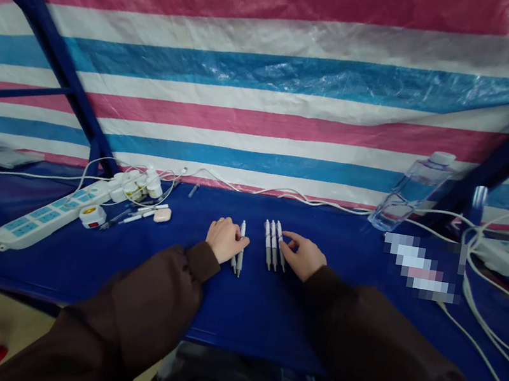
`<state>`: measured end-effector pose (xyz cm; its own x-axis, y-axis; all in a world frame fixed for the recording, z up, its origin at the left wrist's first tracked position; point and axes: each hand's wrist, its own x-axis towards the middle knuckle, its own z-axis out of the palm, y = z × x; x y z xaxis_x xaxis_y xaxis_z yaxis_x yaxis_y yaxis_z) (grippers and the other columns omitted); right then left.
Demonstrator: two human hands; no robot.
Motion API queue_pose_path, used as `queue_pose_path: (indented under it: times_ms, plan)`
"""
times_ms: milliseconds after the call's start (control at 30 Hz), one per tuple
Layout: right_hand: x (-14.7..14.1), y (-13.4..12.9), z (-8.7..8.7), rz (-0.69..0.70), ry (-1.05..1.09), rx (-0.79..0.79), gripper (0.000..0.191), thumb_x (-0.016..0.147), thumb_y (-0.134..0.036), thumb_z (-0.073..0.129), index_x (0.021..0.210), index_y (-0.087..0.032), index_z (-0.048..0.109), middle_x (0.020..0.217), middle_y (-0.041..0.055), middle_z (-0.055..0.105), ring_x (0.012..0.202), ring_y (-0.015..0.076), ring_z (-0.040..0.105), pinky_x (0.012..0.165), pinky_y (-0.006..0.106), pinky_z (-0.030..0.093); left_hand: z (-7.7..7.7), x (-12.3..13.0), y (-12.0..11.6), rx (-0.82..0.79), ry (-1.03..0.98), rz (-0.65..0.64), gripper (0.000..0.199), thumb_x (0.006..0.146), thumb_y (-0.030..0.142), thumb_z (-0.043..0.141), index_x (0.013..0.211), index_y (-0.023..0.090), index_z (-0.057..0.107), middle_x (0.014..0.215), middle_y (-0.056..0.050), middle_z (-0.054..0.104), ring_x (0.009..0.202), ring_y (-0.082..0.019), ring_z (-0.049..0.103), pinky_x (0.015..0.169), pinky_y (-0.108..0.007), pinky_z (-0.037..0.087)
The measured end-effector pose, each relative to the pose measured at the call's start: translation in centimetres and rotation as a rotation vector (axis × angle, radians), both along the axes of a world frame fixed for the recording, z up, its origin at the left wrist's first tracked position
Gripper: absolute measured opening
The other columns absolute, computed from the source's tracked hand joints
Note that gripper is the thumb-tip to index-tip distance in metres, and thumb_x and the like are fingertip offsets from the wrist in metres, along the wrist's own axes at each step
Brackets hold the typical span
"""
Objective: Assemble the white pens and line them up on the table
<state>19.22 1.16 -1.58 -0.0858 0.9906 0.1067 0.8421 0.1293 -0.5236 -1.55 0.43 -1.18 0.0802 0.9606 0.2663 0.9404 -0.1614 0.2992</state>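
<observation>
White pens lie on the blue table in two groups, as the head view shows. Three of them are side by side, nearly parallel, so this row seems already in order. The right hand has its fingertips at the outermost pen of the row; whether they pinch it, I cannot tell. The left hand is curled over the other group, its grip hidden. A gap separates both groups, so I judge the arranging only partly done.
</observation>
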Motion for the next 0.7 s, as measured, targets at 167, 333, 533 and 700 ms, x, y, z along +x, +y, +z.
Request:
queue_pose_path:
  times_ms: [167,333,533,700]
  plan:
    - [0.2,0.2,-0.3,0.005,0.026,0.073,0.037,0.078,-0.04,0.047,0.108,-0.024,0.061,0.069,-0.0012,0.064,0.065,0.0149,0.057,0.056,0.024,0.036,0.6,0.2,0.1,0.152,-0.398,-0.062,0.023,0.077,0.036,0.052,0.061,0.018,0.054,0.056,0.003,0.046,0.057,-0.012,0.047,0.06,-0.024,0.037]
    - [0.2,0.1,-0.3,0.052,0.097,0.215,0.034,0.081,-0.039,0.044,0.106,-0.024,0.061,0.07,-0.0007,0.061,0.06,0.0135,0.054,0.056,0.025,0.039,1.4,0.4,-0.6,0.4,-0.649,-0.129,0.015,0.081,0.034,0.049,0.076,0.019,0.051,0.06,0.004,0.052,0.061,-0.011,0.052,0.069,-0.024,0.042]
    - [0.1,-0.2,0.0,0.306,0.09,0.52,0.038,0.085,-0.025,0.04,0.121,-0.023,0.05,0.102,0.0072,0.059,0.096,0.0205,0.052,0.079,0.034,0.044,1.8,0.6,-1.8,0.481,-0.315,-0.278,0.007,0.075,0.027,0.052,0.077,0.021,0.055,0.081,-0.004,0.062,0.085,-0.017,0.057,0.082,-0.033,0.042]
    - [0.2,0.2,0.0,0.46,-0.011,0.62,0.034,0.085,-0.019,0.04,0.117,-0.023,0.052,0.113,0.0079,0.057,0.109,0.0218,0.048,0.086,0.037,0.039,1.6,0.6,-1.9,0.449,-0.168,-0.485,0.013,0.079,0.026,0.049,0.084,0.022,0.061,0.086,-0.003,0.067,0.092,-0.016,0.058,0.087,-0.034,0.037]
